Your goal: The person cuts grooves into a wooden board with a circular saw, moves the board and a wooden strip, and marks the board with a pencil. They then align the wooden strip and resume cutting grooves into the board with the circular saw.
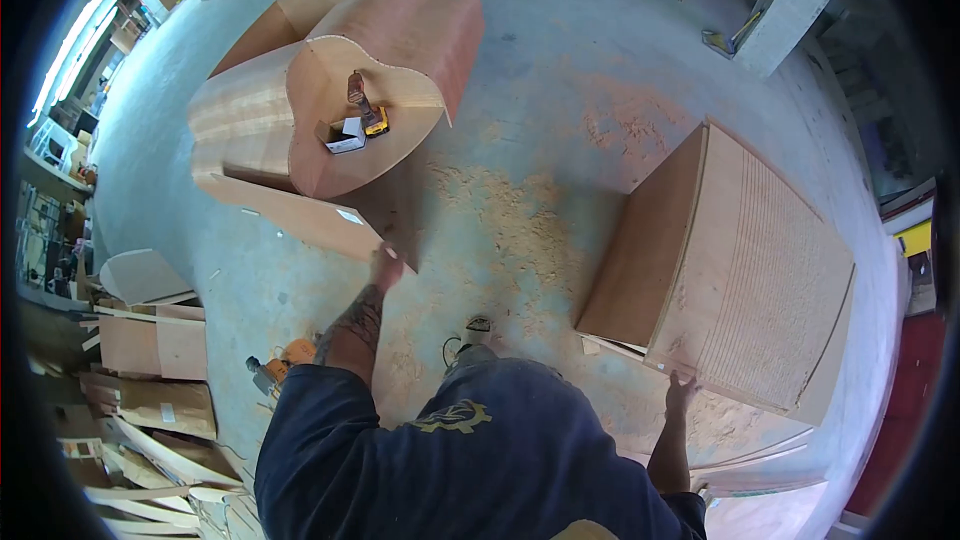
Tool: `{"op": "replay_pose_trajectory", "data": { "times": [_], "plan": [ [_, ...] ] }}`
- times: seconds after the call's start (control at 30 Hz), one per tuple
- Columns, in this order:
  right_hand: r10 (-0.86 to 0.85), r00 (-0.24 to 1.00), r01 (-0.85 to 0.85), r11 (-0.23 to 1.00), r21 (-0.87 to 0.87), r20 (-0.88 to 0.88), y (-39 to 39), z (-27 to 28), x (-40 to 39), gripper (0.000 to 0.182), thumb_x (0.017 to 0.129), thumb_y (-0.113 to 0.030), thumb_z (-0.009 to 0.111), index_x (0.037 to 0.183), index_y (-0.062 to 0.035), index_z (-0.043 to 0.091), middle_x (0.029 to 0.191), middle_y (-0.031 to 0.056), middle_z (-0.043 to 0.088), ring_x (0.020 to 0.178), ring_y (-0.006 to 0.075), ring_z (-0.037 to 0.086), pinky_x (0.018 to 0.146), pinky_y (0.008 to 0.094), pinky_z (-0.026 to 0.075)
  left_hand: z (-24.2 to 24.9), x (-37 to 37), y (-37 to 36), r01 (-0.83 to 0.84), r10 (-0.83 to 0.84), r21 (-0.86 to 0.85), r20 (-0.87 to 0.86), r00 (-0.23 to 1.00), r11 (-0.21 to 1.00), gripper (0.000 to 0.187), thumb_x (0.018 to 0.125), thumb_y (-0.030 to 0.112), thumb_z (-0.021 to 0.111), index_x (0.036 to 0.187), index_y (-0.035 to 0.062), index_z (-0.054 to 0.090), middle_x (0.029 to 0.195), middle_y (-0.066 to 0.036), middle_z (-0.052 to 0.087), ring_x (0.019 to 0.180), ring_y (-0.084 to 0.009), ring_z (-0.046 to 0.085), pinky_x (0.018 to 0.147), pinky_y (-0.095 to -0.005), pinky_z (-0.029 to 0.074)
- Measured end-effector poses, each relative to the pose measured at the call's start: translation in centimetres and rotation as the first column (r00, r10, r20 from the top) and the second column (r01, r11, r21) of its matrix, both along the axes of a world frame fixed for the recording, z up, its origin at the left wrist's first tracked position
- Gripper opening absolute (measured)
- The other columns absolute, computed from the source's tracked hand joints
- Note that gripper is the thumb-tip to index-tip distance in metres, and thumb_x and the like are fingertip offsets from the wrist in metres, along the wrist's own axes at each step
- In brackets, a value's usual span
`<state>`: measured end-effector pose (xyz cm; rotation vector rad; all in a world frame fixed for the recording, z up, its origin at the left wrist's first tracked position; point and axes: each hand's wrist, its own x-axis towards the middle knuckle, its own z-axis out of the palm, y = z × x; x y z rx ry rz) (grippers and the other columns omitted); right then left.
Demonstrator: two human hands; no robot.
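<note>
My left hand [388,267] is closed on the near end of a long plywood panel [310,223], which stands on its edge and has a small white label near that end. My right hand [682,392] rests against the lower edge of a large wooden box [690,250], its fingers stretched out and touching the box. Close-set parallel grooves run across the box's curved top sheet. Beyond the panel stands a big curvy plywood form [420,30]; a drill [368,110] and a small open carton [345,135] sit in its recess.
Sawdust [515,215] covers parts of the concrete floor. An orange and dark power tool [285,365] lies left of my legs. Wood offcuts [150,440] are piled at lower left. A white pillar [795,10] stands at upper right, and thin strips lie by the box.
</note>
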<state>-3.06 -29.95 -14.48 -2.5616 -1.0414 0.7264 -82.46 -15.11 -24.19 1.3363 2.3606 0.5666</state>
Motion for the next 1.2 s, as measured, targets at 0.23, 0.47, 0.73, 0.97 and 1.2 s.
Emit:
{"op": "replay_pose_trajectory", "data": {
  "times": [0.23,0.47,0.73,0.97,1.2],
  "plan": [
    [-0.192,0.981,0.190,0.980,0.058,0.036,-11.5,0.4,-2.8,0.031,0.109,-0.025,0.047,0.117,0.0019,0.060,0.109,0.0208,0.067,0.103,0.0356,0.066,0.095,0.0461,0.052,9.6,-9.8,6.2,-0.166,0.216,0.264,-0.170,0.962,0.950,0.071,0.090,0.021,0.073,0.149,-0.0036,0.041,0.150,-0.032,0.045,0.138,-0.0493,0.045,0.114,-0.0547,0.041],
    [-0.699,0.701,0.712,0.698,0.076,-0.142,-20.7,1.6,-7.3,0.045,0.110,-0.037,0.044,0.097,0.0033,0.059,0.069,0.0147,0.063,0.041,0.0274,0.056,0.038,0.0400,0.052,10.9,-13.4,9.3,0.069,-0.124,-0.294,-0.173,0.977,0.953,0.043,0.098,0.037,0.058,0.132,0.0131,0.068,0.147,-0.020,0.055,0.147,-0.0449,0.035,0.123,-0.0576,0.027],
    [-0.656,0.754,0.655,0.755,-0.035,-0.020,-20.7,3.6,-13.0,0.062,0.112,-0.047,0.042,0.086,0.0047,0.066,0.063,0.0157,0.063,0.052,0.0270,0.063,0.048,0.0390,0.056,8.3,-13.1,7.8,0.154,-0.177,-0.105,-0.264,0.948,0.983,0.044,0.105,0.038,0.040,0.127,0.0149,0.071,0.142,-0.019,0.058,0.148,-0.0467,0.031,0.125,-0.0607,0.019],
    [-0.650,0.721,0.649,0.755,-0.097,-0.238,-17.7,1.8,-15.0,0.034,0.108,-0.032,0.055,0.128,-0.0048,0.058,0.078,0.0075,0.062,0.056,0.0182,0.061,0.044,0.0318,0.047,8.3,-13.7,6.2,0.194,-0.207,-0.073,-0.294,0.933,0.978,0.038,0.103,0.037,0.046,0.121,0.0152,0.072,0.136,-0.015,0.062,0.144,-0.0448,0.038,0.122,-0.0624,0.023],
    [-0.485,0.780,0.462,0.872,-0.160,-0.396,-18.0,-0.9,-18.8,0.044,0.102,-0.041,0.062,0.122,-0.0027,0.066,0.087,0.0049,0.064,0.069,0.0151,0.065,0.054,0.0301,0.048,2.6,-20.0,3.9,0.702,-0.604,-0.043,-0.549,0.578,0.711,0.033,0.088,0.005,0.062,0.119,0.0088,0.070,0.117,-0.014,0.071,0.116,-0.0394,0.059,0.114,-0.0614,0.034]
  ]
}}
